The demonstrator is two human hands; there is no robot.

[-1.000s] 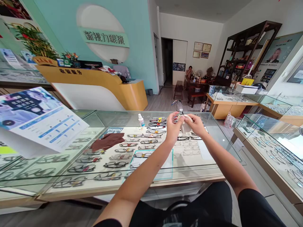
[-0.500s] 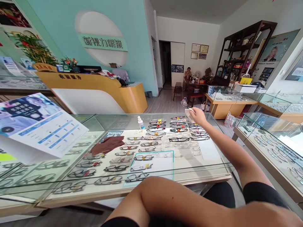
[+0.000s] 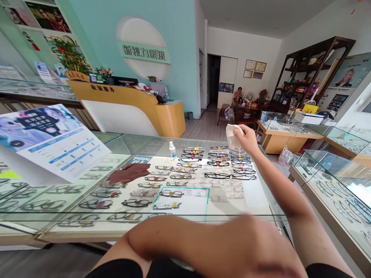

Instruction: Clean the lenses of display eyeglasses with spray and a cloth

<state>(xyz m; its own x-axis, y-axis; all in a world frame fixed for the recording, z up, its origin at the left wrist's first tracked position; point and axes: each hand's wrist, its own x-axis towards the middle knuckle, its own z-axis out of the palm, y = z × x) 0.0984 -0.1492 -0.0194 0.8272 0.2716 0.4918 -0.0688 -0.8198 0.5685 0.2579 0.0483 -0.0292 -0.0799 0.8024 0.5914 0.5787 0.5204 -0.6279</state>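
Note:
My right hand (image 3: 247, 138) is stretched out over the far right of the glass display counter (image 3: 185, 227), with thumb and fingers closed on a cream cloth (image 3: 232, 136). Just above the cloth shows a clear, rounded piece (image 3: 229, 113) like an eyeglass lens; how it is held I cannot see. My left arm crosses low in front of me, and the left hand (image 3: 278, 247) at its end is smeared by motion, its fingers not readable. A brown cloth (image 3: 129, 173) and a white spray bottle (image 3: 172, 150) lie and stand on the counter.
Rows of eyeglasses (image 3: 182, 176) lie beneath the glass. A folded desk calendar (image 3: 55, 144) stands at the left. More glass cases (image 3: 333, 185) are at my right. A yellow reception desk (image 3: 171, 116) stands beyond, and a person (image 3: 238, 94) sits at the back table.
My view has turned slightly left. The cream cloth hangs more spread out from my right hand, and the clear piece sits higher above it. My left hand has swung into view from the right.

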